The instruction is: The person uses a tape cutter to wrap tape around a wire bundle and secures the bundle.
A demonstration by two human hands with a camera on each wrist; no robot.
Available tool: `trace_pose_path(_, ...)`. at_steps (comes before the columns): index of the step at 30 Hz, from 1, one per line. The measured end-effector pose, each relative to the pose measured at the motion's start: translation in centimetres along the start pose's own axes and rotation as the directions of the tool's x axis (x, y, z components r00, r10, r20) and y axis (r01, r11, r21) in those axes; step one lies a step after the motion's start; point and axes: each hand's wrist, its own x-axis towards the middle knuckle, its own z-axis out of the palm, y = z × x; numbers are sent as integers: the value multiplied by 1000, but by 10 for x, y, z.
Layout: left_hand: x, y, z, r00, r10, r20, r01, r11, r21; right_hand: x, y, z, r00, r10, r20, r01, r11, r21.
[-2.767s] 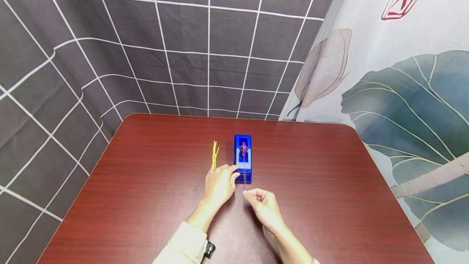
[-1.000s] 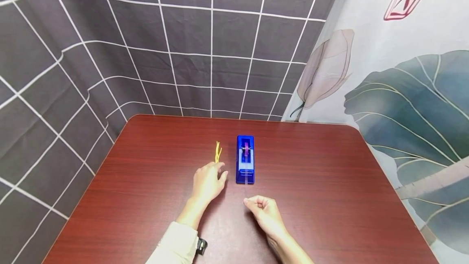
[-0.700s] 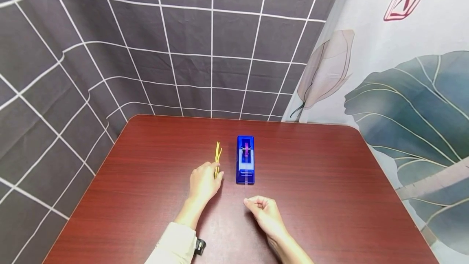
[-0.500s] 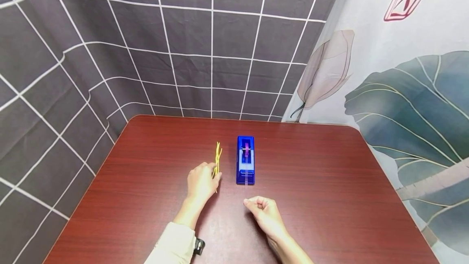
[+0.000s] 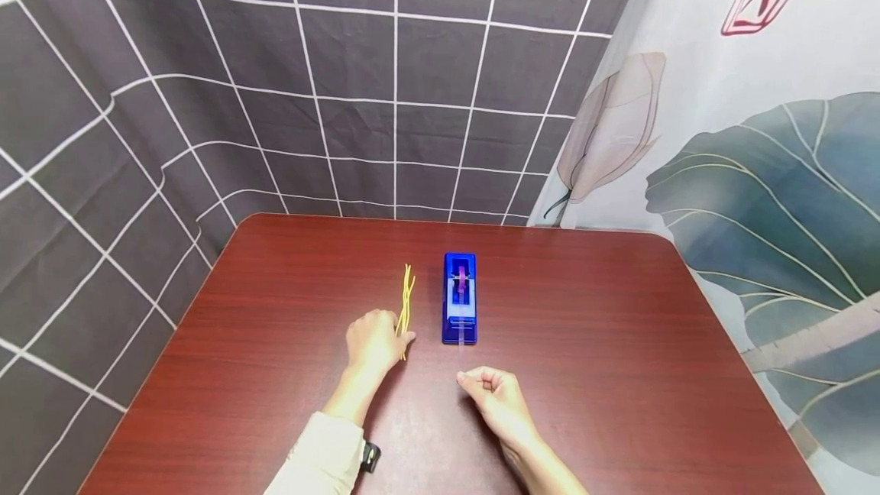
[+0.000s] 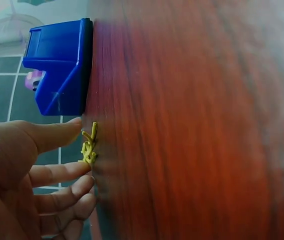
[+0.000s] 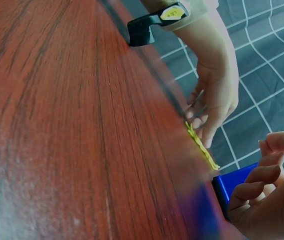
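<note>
My right hand (image 5: 502, 407) pinches the end of a clear strip of tape (image 5: 461, 348) between thumb and curled index finger. The strip runs out toward me from a blue tape dispenser (image 5: 451, 313), which holds a small purple roll (image 5: 461, 279). Left of the dispenser, several thin yellow wire-like strands (image 5: 407, 298) lie in a loose bundle on the table. My left hand (image 5: 373, 338) is at the bundle's near end. In the left wrist view, thumb (image 6: 61, 135) and index finger (image 6: 61, 172) stand apart on either side of the strands (image 6: 89, 147), without closing on them.
The dark red wooden table (image 5: 619, 342) has rounded far corners. Behind it and at the left hangs a grey curtain (image 5: 351, 128) with white grid lines. A white leaf-patterned curtain (image 5: 715, 98) hangs at the right. My left wrist wears a black device (image 5: 371, 457).
My left hand has left the dispenser's near end, moved left to the yellow strands and drawn them slightly toward me. My right hand has drawn the tape a little nearer, then stayed still.
</note>
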Motion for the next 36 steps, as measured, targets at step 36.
trace_pose_path(36, 4, 10, 8, 994, -51, 101, 36, 988, 147, 0, -3, -3, 1000, 2, 29, -2, 1000, 15)
